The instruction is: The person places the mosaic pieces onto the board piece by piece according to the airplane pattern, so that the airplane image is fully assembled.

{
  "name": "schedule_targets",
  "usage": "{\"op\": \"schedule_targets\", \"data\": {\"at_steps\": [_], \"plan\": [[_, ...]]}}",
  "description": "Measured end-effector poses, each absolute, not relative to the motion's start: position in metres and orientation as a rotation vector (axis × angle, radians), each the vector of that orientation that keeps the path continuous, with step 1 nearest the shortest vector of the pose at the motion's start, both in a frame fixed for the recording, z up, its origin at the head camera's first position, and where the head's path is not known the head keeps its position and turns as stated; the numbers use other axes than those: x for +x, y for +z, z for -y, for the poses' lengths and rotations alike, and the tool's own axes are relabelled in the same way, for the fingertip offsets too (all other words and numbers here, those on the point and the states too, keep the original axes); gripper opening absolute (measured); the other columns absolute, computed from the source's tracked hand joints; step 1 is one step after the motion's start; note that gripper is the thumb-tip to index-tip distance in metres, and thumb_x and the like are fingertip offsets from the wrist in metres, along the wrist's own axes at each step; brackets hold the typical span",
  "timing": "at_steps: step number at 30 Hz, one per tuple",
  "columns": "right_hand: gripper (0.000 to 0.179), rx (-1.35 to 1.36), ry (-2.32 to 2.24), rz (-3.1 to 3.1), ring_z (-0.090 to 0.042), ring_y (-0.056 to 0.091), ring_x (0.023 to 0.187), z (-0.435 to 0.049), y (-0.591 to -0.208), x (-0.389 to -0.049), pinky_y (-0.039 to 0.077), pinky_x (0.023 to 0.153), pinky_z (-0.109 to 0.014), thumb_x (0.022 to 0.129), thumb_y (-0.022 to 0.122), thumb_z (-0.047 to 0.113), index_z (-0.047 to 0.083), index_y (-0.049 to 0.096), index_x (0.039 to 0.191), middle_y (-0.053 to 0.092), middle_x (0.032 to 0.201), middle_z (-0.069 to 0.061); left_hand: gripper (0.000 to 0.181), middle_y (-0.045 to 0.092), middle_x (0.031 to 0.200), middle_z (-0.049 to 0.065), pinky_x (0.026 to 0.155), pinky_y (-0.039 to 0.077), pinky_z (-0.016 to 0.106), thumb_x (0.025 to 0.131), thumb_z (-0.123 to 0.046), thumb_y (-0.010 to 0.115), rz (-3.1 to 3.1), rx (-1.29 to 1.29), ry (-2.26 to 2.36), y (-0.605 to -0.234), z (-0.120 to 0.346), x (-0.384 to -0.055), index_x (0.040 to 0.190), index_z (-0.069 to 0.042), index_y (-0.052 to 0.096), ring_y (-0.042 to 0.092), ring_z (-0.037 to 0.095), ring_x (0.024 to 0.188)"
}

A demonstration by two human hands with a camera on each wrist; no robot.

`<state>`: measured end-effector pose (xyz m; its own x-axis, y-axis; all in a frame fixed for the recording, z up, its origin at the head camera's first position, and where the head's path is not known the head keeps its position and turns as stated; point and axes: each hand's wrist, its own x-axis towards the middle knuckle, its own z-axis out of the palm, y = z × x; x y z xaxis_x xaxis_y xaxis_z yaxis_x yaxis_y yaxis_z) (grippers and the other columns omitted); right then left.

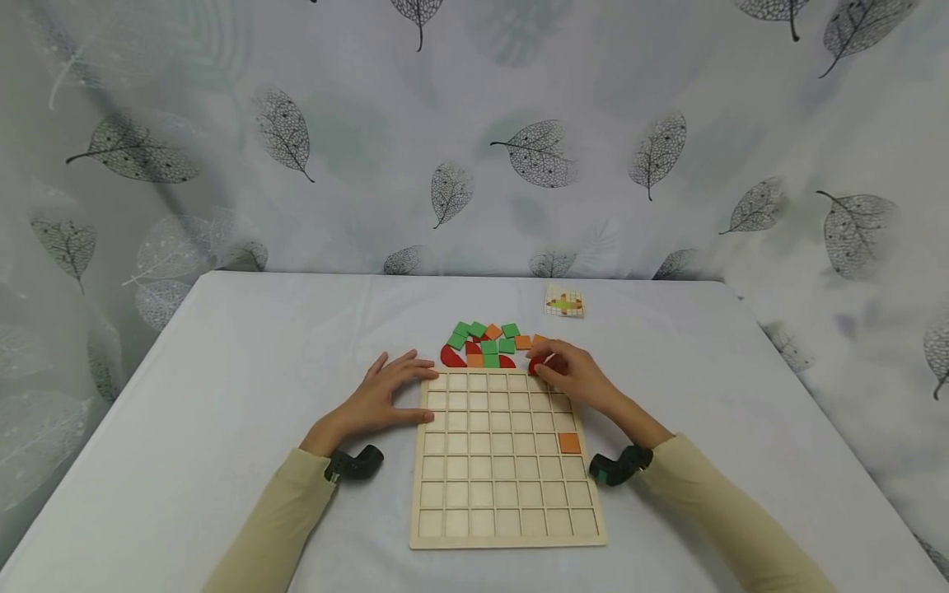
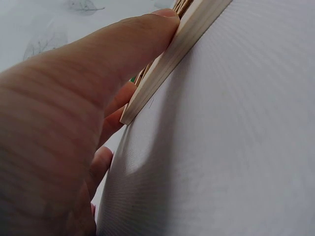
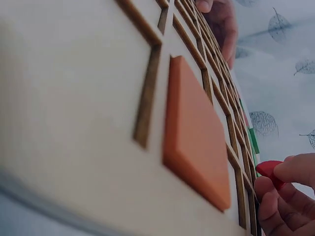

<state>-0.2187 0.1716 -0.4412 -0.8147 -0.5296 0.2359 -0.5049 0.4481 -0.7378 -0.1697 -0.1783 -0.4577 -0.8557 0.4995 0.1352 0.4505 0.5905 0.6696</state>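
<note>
A wooden grid board (image 1: pixel 479 544) lies on the white table, with one orange square tile (image 1: pixel 569 443) set in a cell by its right side. My left hand (image 1: pixel 387 394) rests at the board's upper left edge, fingers fairly straight, thumb and fingertips touching the rim. In the left wrist view the thumb (image 2: pixel 128 39) presses on the board's side. Over the upper right corner, my right hand (image 1: pixel 574 375) pinches a red curved-edge piece (image 3: pixel 269 169) between thumb and fingers. The orange tile stands large in the right wrist view.
Beyond the board's far edge lies a loose pile of green tiles (image 1: pixel 490 347), orange tiles and red rounded pieces (image 1: pixel 451 357). Farther back sits a small pattern card (image 1: pixel 565 302) with a coloured grid. A leaf-print curtain (image 1: pixel 474 123) hangs behind the table.
</note>
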Motion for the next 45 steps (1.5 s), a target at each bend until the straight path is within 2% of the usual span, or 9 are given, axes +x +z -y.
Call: {"op": "schedule_targets", "data": {"at_steps": [7, 12, 26, 29, 36, 42, 45], "plan": [[0.019, -0.830, -1.390, -2.626, -0.017, 0.064, 0.081, -0.174, -0.441, -0.214, 0.053, 0.068, -0.023, 0.091, 0.066, 0.001, -0.001, 0.064, 0.109, 0.068, 0.101, -0.015, 0.057, 0.051, 0.143, 0.008, 0.118, -0.001, 0.057, 0.081, -0.036, 0.078, -2.739, 0.842, 1.131, -0.458, 0.178, -0.169, 0.131, -0.015, 0.059, 0.025, 0.033, 0.146], [0.018, -0.820, -1.408, -2.619, -0.015, 0.064, 0.082, -0.176, -0.441, -0.213, 0.053, 0.070, -0.023, 0.091, 0.067, 0.003, -0.001, 0.064, 0.108, 0.068, 0.101, -0.015, 0.058, 0.052, 0.143, 0.008, 0.118, -0.002, 0.057, 0.081, -0.036, 0.079, -2.737, 0.838, 1.129, -0.458, 0.178, -0.169, 0.132, -0.015, 0.059, 0.025, 0.032, 0.146], [0.013, -0.763, -1.480, -2.631, -0.007, 0.061, 0.075, -0.188, -0.441, -0.205, 0.052, 0.065, -0.020, 0.089, 0.069, 0.001, -0.003, 0.063, 0.099, 0.067, 0.091, -0.015, 0.057, 0.052, 0.143, 0.008, 0.118, -0.002, 0.057, 0.081, -0.036, 0.078, -2.739, 0.823, 1.123, -0.458, 0.179, -0.170, 0.131, -0.015, 0.059, 0.024, 0.032, 0.146], [0.015, -0.754, -1.491, -2.616, -0.008, 0.061, 0.076, -0.190, -0.440, -0.203, 0.052, 0.065, -0.021, 0.089, 0.069, 0.000, -0.005, 0.062, 0.101, 0.067, 0.092, -0.017, 0.057, 0.052, 0.143, 0.008, 0.118, -0.002, 0.057, 0.082, -0.037, 0.078, -2.736, 0.824, 1.122, -0.458, 0.178, -0.170, 0.131, -0.015, 0.059, 0.024, 0.032, 0.146], [0.027, -0.706, -1.464, -2.593, -0.007, 0.056, 0.078, -0.196, -0.439, -0.199, 0.049, 0.060, -0.022, 0.094, 0.062, 0.002, -0.005, 0.064, 0.120, 0.066, 0.108, -0.020, 0.057, 0.052, 0.143, 0.007, 0.118, -0.001, 0.057, 0.081, -0.036, 0.079, -2.746, 0.815, 1.112, -0.458, 0.179, -0.170, 0.131, -0.015, 0.060, 0.025, 0.031, 0.146], [0.025, -0.692, -1.455, -2.631, -0.008, 0.052, 0.080, -0.201, -0.440, -0.194, 0.046, 0.064, -0.021, 0.096, 0.060, 0.005, -0.002, 0.067, 0.119, 0.067, 0.108, -0.017, 0.057, 0.052, 0.143, 0.008, 0.118, -0.002, 0.057, 0.081, -0.036, 0.079, -2.736, 0.820, 1.126, -0.458, 0.178, -0.170, 0.131, -0.015, 0.059, 0.024, 0.033, 0.146], [0.024, -0.613, -1.461, -2.614, -0.011, 0.053, 0.075, -0.201, -0.438, -0.190, 0.045, 0.062, -0.022, 0.097, 0.061, 0.010, 0.000, 0.068, 0.117, 0.068, 0.104, -0.015, 0.057, 0.051, 0.143, 0.009, 0.118, -0.002, 0.057, 0.081, -0.035, 0.078, -2.730, 0.827, 1.136, -0.458, 0.178, -0.169, 0.131, -0.014, 0.059, 0.024, 0.034, 0.146]]}}
